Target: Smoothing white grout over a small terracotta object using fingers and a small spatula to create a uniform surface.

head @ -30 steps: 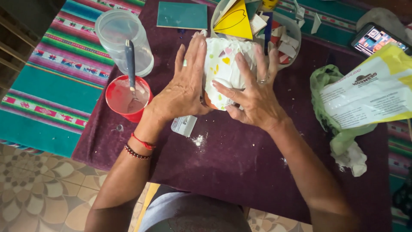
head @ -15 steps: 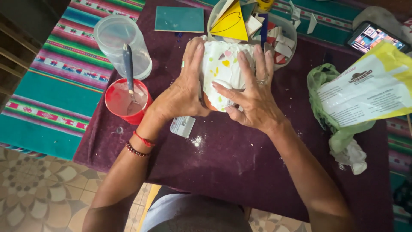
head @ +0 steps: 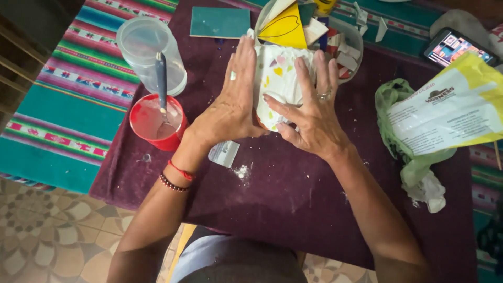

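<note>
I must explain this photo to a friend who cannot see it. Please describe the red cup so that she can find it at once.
Start at the dark purple cloth covering the table's middle. At its left edge, beside the left hand, stands the red cup, just below a clear plastic container. It is the only red vessel, smeared inside with white paste, with a spoon standing in it.

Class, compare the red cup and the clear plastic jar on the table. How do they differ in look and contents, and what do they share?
The red cup is opaque and lower; the clear plastic jar is see-through and taller. The cup holds a whitish paste with a dark-handled tool standing in it; the jar shows no tool, and I cannot tell what it contains. The cup sits nearer the person's left hand; the jar sits farther back. Both are round, open-topped and upright.
</note>
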